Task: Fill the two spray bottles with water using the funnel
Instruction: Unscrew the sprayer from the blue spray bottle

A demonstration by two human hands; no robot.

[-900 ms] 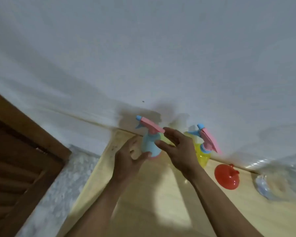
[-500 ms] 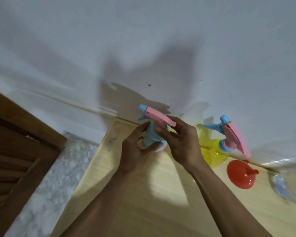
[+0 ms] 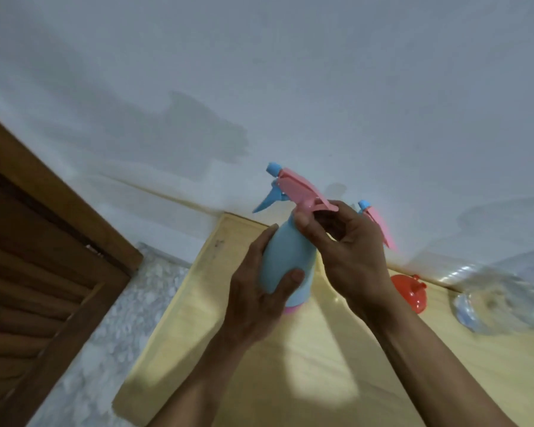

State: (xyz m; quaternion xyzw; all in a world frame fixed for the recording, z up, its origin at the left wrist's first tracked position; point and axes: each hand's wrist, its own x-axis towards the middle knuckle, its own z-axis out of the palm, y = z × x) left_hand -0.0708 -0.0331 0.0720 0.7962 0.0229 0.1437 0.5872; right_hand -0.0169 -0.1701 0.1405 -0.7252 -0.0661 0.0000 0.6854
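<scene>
The blue bottle (image 3: 285, 257) was gripped round its body by the left hand (image 3: 256, 300); its neck was pinched by the right hand (image 3: 346, 248).

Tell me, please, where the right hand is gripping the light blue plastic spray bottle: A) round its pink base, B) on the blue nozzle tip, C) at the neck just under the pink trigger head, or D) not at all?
C: the right hand curls its fingers round the neck of the light blue plastic spray bottle just under the pink trigger head, while the left hand holds the body.
</scene>
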